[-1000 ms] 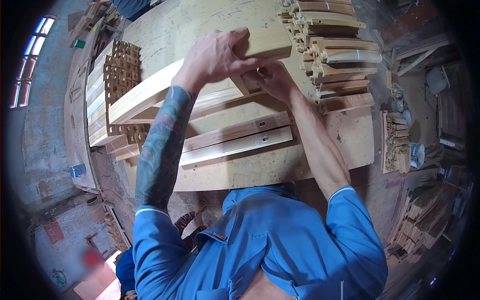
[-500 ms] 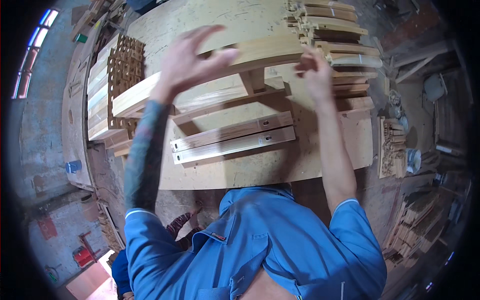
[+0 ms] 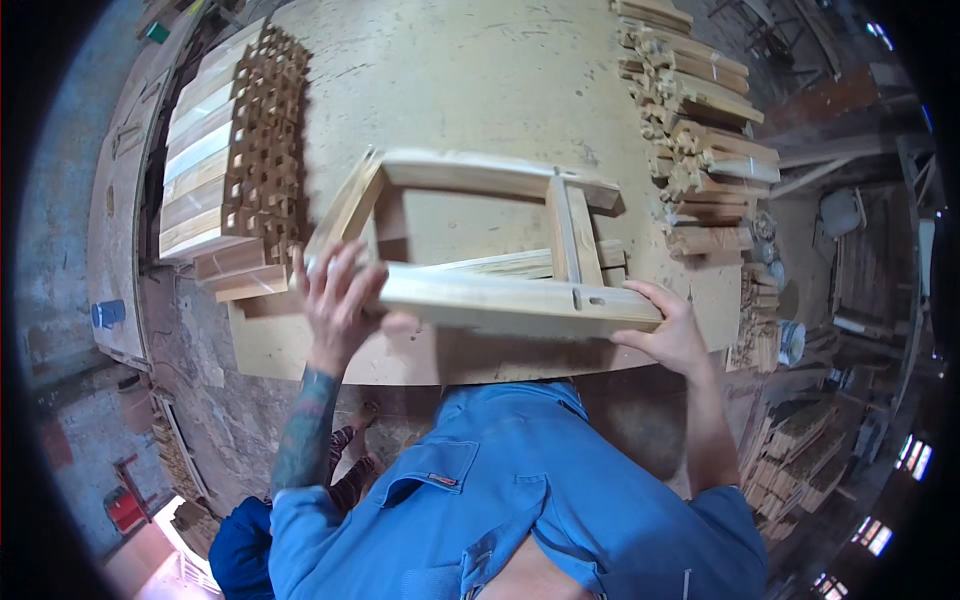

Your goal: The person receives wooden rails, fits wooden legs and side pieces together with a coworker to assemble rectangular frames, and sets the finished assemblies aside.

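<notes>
A pale wooden frame (image 3: 500,292) lies between my hands, its long near rail crossing in front of me. Small slots show in the rail's right end. At the left end, my left hand (image 3: 345,300) has its fingers over the rail and its thumb on the near side. My right hand (image 3: 668,325) grips the other end, fingers on top and thumb below. A far rail (image 3: 465,175) runs roughly parallel, joined by a left end piece (image 3: 350,208) and a short crosspiece (image 3: 562,230) toward the right. Pale wood (image 3: 495,263) shows behind the near rail.
The frame is over a large pale worktable (image 3: 480,90). Stacked slotted wooden pieces (image 3: 205,140) stand at the left, and a row of shaped wooden parts (image 3: 710,110) lines the right edge. Someone in dark blue clothing (image 3: 240,550) is at lower left. More timber (image 3: 800,460) lies at lower right.
Both hands have come down from above the frame and closed on its near rail. The frame is turned and closer to me. The two slotted bars at the front are no longer seen there.
</notes>
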### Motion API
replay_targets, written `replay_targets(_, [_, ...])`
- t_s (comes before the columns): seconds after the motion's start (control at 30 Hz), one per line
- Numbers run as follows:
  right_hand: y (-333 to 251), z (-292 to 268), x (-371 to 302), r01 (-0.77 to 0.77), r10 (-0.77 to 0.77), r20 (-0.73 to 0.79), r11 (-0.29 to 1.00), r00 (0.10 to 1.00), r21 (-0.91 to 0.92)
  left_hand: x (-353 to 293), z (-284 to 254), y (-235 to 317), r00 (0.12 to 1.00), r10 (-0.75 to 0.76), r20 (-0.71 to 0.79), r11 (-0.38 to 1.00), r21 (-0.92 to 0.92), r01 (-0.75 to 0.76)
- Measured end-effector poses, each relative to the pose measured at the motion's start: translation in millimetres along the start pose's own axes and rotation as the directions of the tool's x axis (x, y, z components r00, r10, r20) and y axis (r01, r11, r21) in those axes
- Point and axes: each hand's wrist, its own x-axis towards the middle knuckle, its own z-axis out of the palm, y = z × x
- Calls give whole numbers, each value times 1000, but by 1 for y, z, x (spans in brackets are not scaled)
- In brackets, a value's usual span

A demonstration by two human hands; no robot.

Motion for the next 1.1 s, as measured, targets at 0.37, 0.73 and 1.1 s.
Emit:
replay_targets(0.37, [60, 135, 241, -262, 151, -465, 948, 873, -184, -44, 49, 45, 767, -636, 85, 729, -258, 634])
replay_targets(0.73, [69, 84, 253, -29, 97, -548, 991, 831, 131, -162, 77, 22, 248, -771, 586, -313, -688, 655])
replay_targets(1.1, [125, 103, 62, -324, 610, -338, 720, 717, 614, -76, 105, 6, 409, -615, 674, -411, -716, 564])
